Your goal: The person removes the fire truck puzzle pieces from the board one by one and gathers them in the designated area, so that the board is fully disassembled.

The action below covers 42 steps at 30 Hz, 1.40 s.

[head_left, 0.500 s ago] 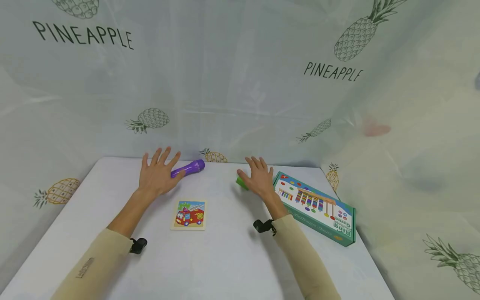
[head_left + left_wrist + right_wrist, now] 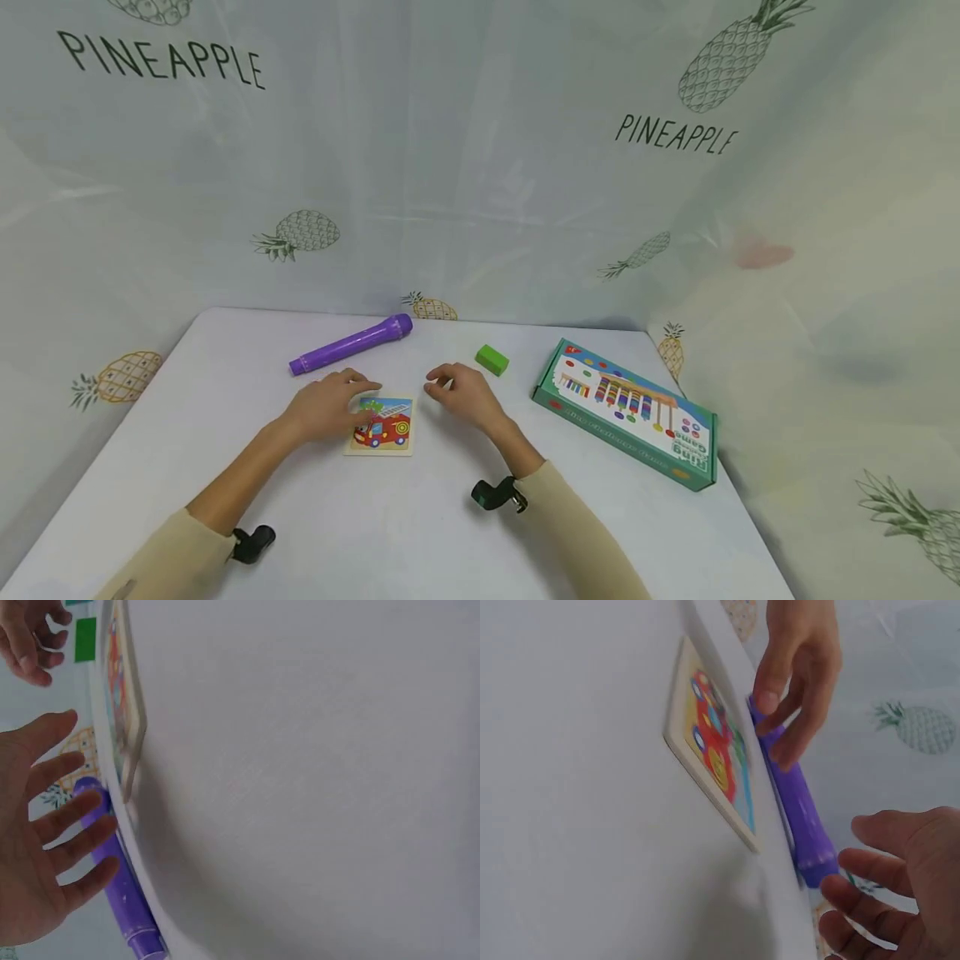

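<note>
A small square wooden picture puzzle (image 2: 392,435) with a red fire engine lies flat on the white table. My left hand (image 2: 327,407) hovers over its left edge, thumb above the picture and fingers loosely spread. To the puzzle's upper right, my right hand (image 2: 467,395) is in the air with relaxed, slightly bent fingers and nothing in it. The left wrist view shows the left hand (image 2: 52,832) with spread fingers and an empty palm. In the right wrist view the right hand (image 2: 900,889) is apart from the puzzle (image 2: 716,750).
Behind the left hand lies a purple toy microphone (image 2: 351,344). A green block (image 2: 492,360) sits beyond the right hand. At the right is a green ring game box (image 2: 626,412). A pineapple-print curtain (image 2: 480,167) hangs behind the table.
Both hands have come back from the far side of the table towards the puzzle. The microphone and the green block, partly covered before, now show whole.
</note>
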### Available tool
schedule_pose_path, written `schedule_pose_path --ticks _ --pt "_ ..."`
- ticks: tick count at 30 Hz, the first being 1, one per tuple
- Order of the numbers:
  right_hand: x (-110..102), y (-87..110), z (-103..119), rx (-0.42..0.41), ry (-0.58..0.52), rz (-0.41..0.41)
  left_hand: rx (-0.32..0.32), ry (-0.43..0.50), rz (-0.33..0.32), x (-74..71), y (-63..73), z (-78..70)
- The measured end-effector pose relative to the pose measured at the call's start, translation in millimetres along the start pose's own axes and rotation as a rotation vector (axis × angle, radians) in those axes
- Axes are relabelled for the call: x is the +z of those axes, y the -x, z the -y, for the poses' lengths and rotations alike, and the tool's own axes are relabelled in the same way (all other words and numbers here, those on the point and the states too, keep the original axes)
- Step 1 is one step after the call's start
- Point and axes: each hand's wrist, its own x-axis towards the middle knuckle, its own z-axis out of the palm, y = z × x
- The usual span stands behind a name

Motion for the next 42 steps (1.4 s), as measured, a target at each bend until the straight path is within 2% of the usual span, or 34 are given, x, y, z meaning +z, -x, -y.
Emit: schedule_pose_path --ticks 3,8,15,21,36,42 --pt "13 2.1 4 0.023 -0.019 0.06 0.001 0.019 0.038 8.8 0.5 -2.3" --pt "32 5.1 3 0.028 -0.009 0.106 0.018 0.006 0.03 17.8 -0.6 -3.7" --pt "44 4.9 8 0.01 0.152 0.056 0.001 0.018 0.019 16.7 2.1 -6.3" --pt "49 4.0 12 0.016 0.226 0.046 -0.009 0.022 0.003 14.2 5.9 -4.8" --pt "52 3.9 17 0.055 0.27 0.011 0.02 0.001 0.001 13.0 3.8 -2.6" --pt "56 4.2 17 0.065 0.237 -0.007 0.064 -0.071 0.006 15.4 2.6 -3.7"
